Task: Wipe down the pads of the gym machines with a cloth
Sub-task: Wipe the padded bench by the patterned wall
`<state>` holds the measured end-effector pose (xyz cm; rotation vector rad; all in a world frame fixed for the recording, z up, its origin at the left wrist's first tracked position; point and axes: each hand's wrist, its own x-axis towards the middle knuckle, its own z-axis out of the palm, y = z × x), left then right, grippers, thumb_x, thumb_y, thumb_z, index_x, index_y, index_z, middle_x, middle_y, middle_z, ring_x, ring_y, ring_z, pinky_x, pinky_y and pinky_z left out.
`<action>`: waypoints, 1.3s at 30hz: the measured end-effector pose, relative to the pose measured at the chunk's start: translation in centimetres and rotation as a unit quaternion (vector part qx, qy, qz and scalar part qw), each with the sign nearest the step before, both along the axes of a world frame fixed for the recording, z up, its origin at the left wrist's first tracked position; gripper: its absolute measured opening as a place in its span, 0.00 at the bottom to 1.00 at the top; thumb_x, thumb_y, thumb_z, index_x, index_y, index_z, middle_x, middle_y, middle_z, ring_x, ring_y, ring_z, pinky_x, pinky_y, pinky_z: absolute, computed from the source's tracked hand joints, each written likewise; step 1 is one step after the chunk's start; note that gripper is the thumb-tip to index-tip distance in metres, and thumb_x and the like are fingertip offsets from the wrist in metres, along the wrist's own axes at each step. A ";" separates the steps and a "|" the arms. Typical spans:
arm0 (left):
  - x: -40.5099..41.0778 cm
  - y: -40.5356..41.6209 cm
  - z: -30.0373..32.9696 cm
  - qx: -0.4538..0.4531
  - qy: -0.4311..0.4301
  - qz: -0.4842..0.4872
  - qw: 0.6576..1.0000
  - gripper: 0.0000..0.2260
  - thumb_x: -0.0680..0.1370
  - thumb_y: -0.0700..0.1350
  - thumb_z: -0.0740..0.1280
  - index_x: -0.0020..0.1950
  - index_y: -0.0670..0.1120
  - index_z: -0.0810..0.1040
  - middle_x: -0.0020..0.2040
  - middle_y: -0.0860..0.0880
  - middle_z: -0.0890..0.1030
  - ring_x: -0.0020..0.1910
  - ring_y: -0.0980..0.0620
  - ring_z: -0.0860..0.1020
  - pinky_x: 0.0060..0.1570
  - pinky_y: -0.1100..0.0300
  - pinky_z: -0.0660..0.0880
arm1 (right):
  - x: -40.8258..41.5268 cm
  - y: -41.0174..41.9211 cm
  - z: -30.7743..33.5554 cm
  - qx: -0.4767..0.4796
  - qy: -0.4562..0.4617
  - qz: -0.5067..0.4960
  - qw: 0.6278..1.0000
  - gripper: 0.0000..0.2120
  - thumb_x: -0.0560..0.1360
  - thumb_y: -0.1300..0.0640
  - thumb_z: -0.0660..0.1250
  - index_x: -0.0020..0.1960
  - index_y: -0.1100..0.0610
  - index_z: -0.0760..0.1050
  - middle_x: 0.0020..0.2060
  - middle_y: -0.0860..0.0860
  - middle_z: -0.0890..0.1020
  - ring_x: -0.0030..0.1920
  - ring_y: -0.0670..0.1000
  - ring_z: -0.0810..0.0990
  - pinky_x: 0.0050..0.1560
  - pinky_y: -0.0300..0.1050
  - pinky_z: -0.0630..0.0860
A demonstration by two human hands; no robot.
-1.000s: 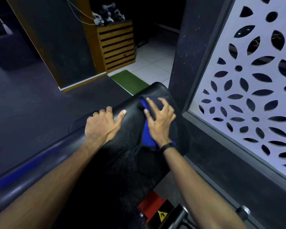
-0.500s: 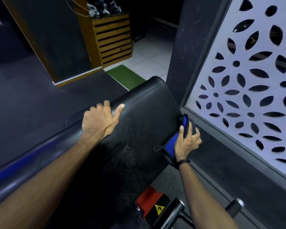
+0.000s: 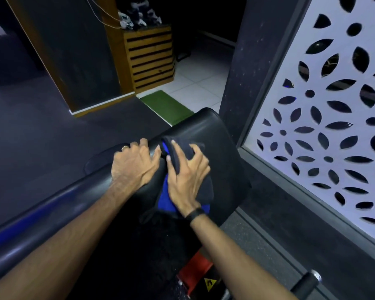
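Cloth (image 3: 200, 191) under R hand (image 3: 187, 180) grip, on pad (image 3: 214, 131)

Two hands: left hand (image 3: 134, 163), right hand (image 3: 187, 176); one cloth (image 3: 204, 191) (blue-black); one pad (image 3: 206, 128).

The right hand (image 3: 187, 180) hides much of the cloth (image 3: 204, 191); the pad's (image 3: 206, 128) near end runs off the bottom edge.

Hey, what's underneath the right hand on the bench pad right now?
A dark cloth with blue patches lies under the right hand, whose spread fingers press it onto the black padded bench. The pad surface beneath the cloth is covered and cannot be seen.
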<state>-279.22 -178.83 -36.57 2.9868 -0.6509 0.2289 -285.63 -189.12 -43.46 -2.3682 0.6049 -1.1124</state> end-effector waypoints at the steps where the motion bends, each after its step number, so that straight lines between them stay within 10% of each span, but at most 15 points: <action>1: 0.1 0.0 0.1 -0.002 -0.001 0.001 1.000 0.29 0.81 0.63 0.48 0.56 0.41 0.76 0.49 0.37 0.82 0.47 0.34 0.81 0.44 0.45 0.76 | 1.3 -1.2 0.8 -0.016 0.000 0.017 1.000 0.19 0.80 0.42 0.60 0.69 0.43 0.75 0.65 0.56 0.73 0.60 0.57 0.69 0.56 0.52 0.64; 10: 0.5 0.0 -0.3 -0.009 -0.032 -0.001 0.999 0.34 0.80 0.68 0.43 0.57 0.42 0.76 0.50 0.39 0.82 0.50 0.37 0.80 0.46 0.47 0.71 | 0.1 -15.1 -4.3 0.135 0.016 -0.160 0.978 0.24 0.79 0.40 0.56 0.69 0.48 0.77 0.63 0.62 0.74 0.59 0.66 0.72 0.57 0.58 0.69; 21: 0.4 0.0 0.0 0.046 -0.024 0.014 0.999 0.37 0.81 0.68 0.40 0.55 0.42 0.78 0.50 0.39 0.82 0.52 0.37 0.79 0.58 0.38 0.69 | -5.1 -8.9 -9.4 0.247 0.033 -0.309 0.918 0.19 0.80 0.44 0.62 0.69 0.47 0.76 0.63 0.62 0.73 0.56 0.66 0.72 0.57 0.60 0.68; 39: 0.5 0.4 0.0 -0.129 -0.024 0.017 0.991 0.25 0.81 0.56 0.45 0.64 0.49 0.78 0.65 0.49 0.78 0.66 0.42 0.73 0.71 0.27 0.47 | -2.3 1.9 -2.0 -0.003 0.018 0.027 0.999 0.24 0.77 0.48 0.65 0.72 0.44 0.72 0.65 0.56 0.71 0.57 0.58 0.71 0.56 0.57 0.69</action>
